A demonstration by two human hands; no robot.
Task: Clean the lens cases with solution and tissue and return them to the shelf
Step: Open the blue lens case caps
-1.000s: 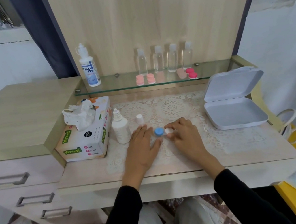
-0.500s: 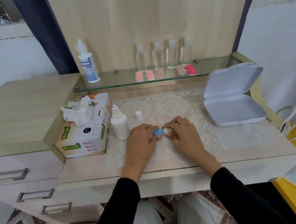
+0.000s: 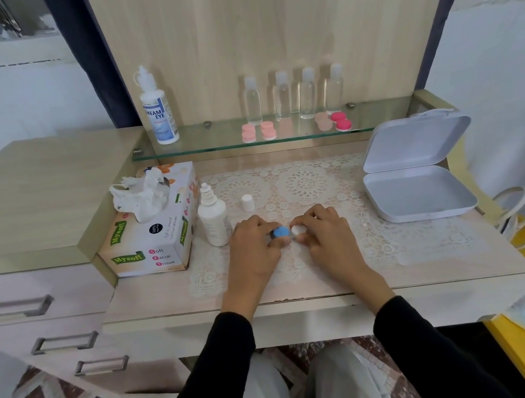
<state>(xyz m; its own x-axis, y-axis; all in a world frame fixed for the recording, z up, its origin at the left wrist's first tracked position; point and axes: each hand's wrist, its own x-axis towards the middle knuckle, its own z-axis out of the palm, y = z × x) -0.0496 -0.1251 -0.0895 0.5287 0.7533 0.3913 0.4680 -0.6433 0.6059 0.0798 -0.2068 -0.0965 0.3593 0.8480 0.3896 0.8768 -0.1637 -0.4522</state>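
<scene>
**Open bottle beside a twisting hand**

The case (image 3: 289, 232) lies on the worktop (image 3: 335, 285). The left hand (image 3: 255, 249) has its fingers curled round the blue cap (image 3: 281, 231), and the right hand (image 3: 328, 240) pinches the white cap (image 3: 297, 229). The uncapped bottle (image 3: 213, 219) stands just beside the left hand, so a twisting knuckle could tip it and spill solution. A freed cap might roll away.

I see the lens case (image 3: 281, 232) at centre frame, one cap blue and the other white. The mat (image 3: 306, 185) beneath it is cream lace in round floral medallions. On the green-edged glass shelf (image 3: 212, 145), upper middle, are pale pink cases (image 3: 258, 131) and a deeper pink pair (image 3: 341, 120). The tissue box (image 3: 155, 245) at left is white with green labels and red dots. The sleeves (image 3: 421, 338) are black.
</scene>
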